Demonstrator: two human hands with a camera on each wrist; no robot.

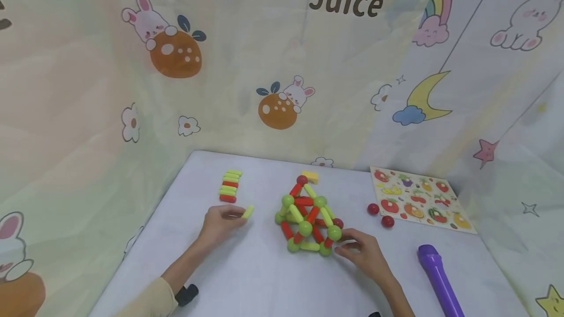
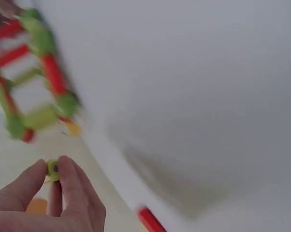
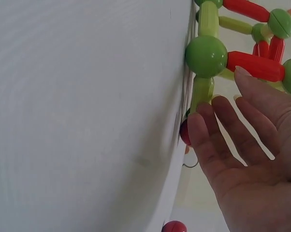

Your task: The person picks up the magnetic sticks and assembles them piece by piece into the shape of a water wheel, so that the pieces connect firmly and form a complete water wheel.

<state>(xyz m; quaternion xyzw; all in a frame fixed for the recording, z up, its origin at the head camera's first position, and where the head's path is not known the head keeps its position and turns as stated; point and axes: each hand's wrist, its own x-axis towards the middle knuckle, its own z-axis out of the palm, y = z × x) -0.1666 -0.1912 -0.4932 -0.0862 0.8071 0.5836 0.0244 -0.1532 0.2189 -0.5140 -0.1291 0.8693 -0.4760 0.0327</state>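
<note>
My left hand (image 1: pixel 222 224) pinches a yellow-green magnetic rod (image 1: pixel 248 212) between thumb and fingers, its round end (image 2: pixel 53 169) facing the left wrist camera. To the right stands a magnetic ball-and-rod structure (image 1: pixel 305 229) of green and red balls joined by red and yellow-green rods. Beside its lower right side is my right hand (image 1: pixel 363 256), fingers loosely extended. In the right wrist view, the thumb lies against a red rod (image 3: pixel 256 66), and the other fingertips are by a yellow-green rod (image 3: pixel 202 92) below a green ball (image 3: pixel 206 56); firm contact is unclear.
Several red and yellow-green rods (image 1: pixel 229 185) lie in a column at the back left. Two loose red balls (image 1: pixel 380 215) sit near a fruit picture board (image 1: pixel 418 199). A purple toy microphone (image 1: pixel 440 278) lies at right; a yellow block (image 1: pixel 310 176) is behind the structure.
</note>
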